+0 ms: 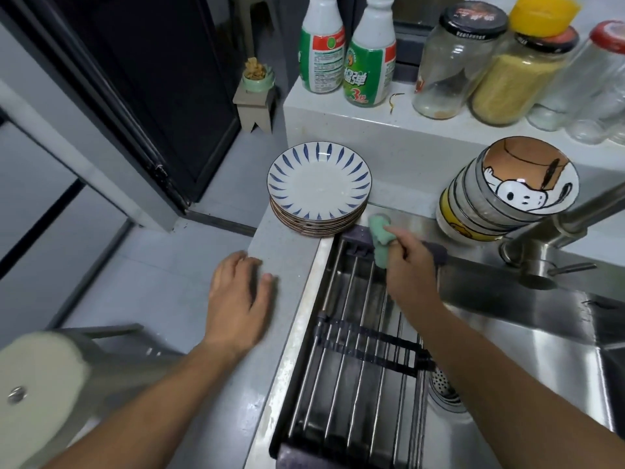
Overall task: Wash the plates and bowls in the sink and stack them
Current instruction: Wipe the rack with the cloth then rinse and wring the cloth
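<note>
Left hand [236,296] resting open on desk [287,248], right hand [412,265] pinching cloth [378,231]; I am judging plates [319,187] slippery, fragile, best held by rims.

One plate stack [319,187] at 12 o'clock; one bowl stack [480,211] at 2; two detergent bottles [321,52] [370,69]; three lidded jars [456,62] [517,86] [598,66]; one green cloth [378,231].
</note>
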{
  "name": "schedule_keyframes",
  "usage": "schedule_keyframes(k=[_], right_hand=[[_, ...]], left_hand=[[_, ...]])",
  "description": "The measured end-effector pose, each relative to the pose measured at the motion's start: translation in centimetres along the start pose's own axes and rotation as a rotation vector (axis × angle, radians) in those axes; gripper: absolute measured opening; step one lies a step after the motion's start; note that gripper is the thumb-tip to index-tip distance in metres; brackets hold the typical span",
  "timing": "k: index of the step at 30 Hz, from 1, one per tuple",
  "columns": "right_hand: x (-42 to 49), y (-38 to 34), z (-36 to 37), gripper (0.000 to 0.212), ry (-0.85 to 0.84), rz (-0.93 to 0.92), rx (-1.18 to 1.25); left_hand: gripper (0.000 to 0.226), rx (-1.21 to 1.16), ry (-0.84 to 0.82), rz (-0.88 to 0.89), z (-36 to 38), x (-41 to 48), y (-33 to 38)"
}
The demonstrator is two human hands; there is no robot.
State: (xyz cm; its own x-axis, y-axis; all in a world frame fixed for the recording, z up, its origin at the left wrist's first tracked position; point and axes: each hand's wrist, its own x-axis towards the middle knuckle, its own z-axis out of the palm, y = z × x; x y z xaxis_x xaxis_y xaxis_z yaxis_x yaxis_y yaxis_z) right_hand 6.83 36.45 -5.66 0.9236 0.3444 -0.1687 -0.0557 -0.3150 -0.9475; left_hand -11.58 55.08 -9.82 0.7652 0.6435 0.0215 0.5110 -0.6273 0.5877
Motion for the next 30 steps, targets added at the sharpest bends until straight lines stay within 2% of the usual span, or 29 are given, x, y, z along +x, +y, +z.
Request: schedule_keyframes(k=[3, 4, 7, 9, 12, 15, 18, 21, 23, 24, 26, 28, 30], right_hand=[[-3.2, 0.4, 3.0, 0.035, -0.218, -0.029, -0.098], [-4.1, 1.0, 4.2, 0.037, -0.295, -0.096, -0.189], [-5.1, 3.6, 6.8, 0.045, -0.504, -0.467, -0.58], [-4.6, 4.0, 7.6, 0.058, -0.57, -0.591, -0.823], [-3.8, 3.3, 8.8, 0.065, -0.589, -0.627, -1.034], [-4.5, 2.7, 11.0, 0.067, -0.557, -0.598, -1.055], [-8.0, 3.1, 12.3, 0.069, -0.558, -0.686, -1.042], [-14.2, 4.4, 12.1, 0.059, -0.681, -0.788, -0.939], [-16.4, 4.9, 11.4, 0.057, -0.774, -0.773, -0.856], [-16.5, 4.9, 11.2, 0.057, -0.76, -0.753, -0.863], [-15.9, 4.8, 12.0, 0.06, -0.591, -0.713, -1.005], [-16.1, 4.5, 13.5, 0.067, -0.459, -0.594, -1.17], [-17.0, 4.4, 15.2, 0.072, -0.423, -0.541, -1.204]], left_hand=[[0.077, 0.021, -0.066, -0.125, -0.5, -2.1, -1.2], [0.079, -0.027, -0.066, -0.154, -0.7, -2.6, -1.4], [0.072, -0.282, -0.01, -0.261, -0.8, -2.6, -1.7], [0.066, -0.387, 0.034, -0.307, -1.0, -2.3, -1.8], [0.065, -0.44, 0.024, -0.287, -1.1, -2.1, -1.8], [0.065, -0.484, 0.014, -0.254, -1.2, -1.9, -1.9], [0.063, -0.578, 0.006, -0.256, -1.5, -1.6, -2.4], [0.053, -0.871, -0.004, -0.397, -2.7, -1.5, -2.9], [0.047, -0.998, -0.014, -0.463, -3.3, -2.8, -3.9], [0.048, -0.981, -0.039, -0.442, -3.7, -3.9, -4.5], [0.048, -0.912, -0.109, -0.4, -4.6, -6.7, -6.4], [0.049, -0.816, -0.152, -0.349, -5.4, -9.1, -8.5], [0.053, -0.728, -0.163, -0.297, -5.8, -10.1, -9.3]])
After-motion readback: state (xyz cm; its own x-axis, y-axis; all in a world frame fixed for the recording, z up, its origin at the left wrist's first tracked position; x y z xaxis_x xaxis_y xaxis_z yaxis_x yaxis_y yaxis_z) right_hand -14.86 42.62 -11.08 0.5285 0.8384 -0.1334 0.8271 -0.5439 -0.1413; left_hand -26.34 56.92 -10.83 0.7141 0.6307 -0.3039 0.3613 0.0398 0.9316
